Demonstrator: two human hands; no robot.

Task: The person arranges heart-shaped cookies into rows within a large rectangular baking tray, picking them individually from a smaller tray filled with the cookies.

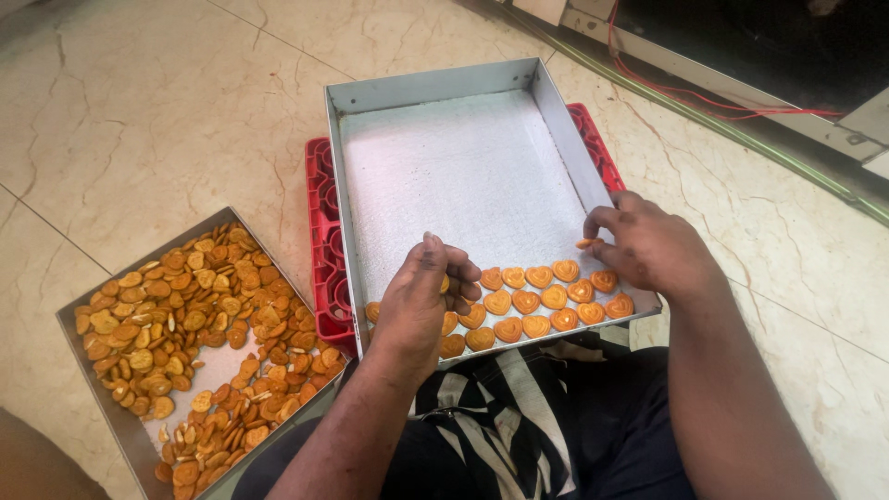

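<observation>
Small golden-brown heart-shaped biscuits (525, 302) lie flat in neat rows along the near edge of a shallow rectangular metal tray (444, 88) lined with white paper; the far part of the tray is bare. The right hand (648, 245) hovers at the right end of the rows, thumb and fingertips pinching one biscuit (588, 243) just above the lining. The left hand (421, 301) rests over the left end of the rows, fingers curled inward and pressed together over more biscuits; how many it holds cannot be seen. The work looks to be at the laying-out step, with about three rows filled. Setting the pinched biscuit down calls for lowering it flat, snug beside its neighbours and in line with the row, without nudging those already placed.

The tray rests on a red plastic crate (324, 250), which shows on its left and far right sides. To the near left, on the pale marble floor (139, 111), a second metal tray (83, 319) holds a loose heap of the same biscuits. Striped black-and-white cloth (500, 407) covers the person's lap.
</observation>
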